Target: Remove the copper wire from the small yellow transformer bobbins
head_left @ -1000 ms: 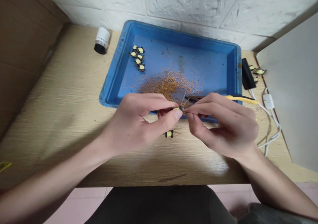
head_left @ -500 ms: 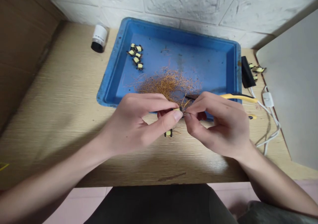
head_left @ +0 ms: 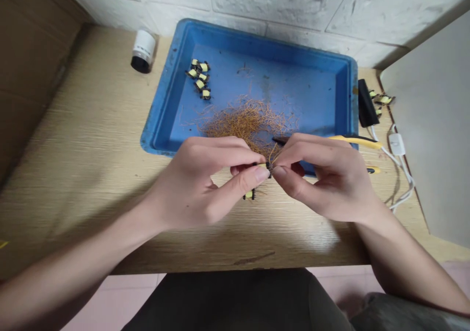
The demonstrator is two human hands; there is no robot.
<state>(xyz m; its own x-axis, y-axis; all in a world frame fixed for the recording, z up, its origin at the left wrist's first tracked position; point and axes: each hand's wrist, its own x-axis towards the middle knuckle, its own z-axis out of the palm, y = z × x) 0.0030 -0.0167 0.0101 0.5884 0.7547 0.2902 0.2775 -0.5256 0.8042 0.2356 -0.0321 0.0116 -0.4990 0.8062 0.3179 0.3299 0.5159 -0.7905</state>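
Between the thumb and fingers of my left hand (head_left: 216, 179) is a small yellow-and-black transformer (head_left: 262, 165), mostly hidden by the fingertips. Thin copper-coloured wires (head_left: 272, 153) stick up from its right end. My right hand (head_left: 323, 174) pinches at these wires, its thumb and forefinger closed right beside the transformer. Below the hands, a second transformer (head_left: 249, 194) with loose wire ends lies on the table. Pliers with yellow-and-black handles (head_left: 358, 140) rest across the tray's near right edge, partly covered by my right hand.
A blue tray (head_left: 161, 96) holds a heap of wire clippings (head_left: 246, 123) and several finished-looking transformers (head_left: 201, 79). A white bottle with a black cap (head_left: 143, 49) lies to its left. On the right are a black block (head_left: 367, 103), more transformers (head_left: 385, 99) and a white cable with a switch (head_left: 396, 145).
The view has shifted slightly. Both hands keep their hold, and the right fingertips have moved only a little at the wires.
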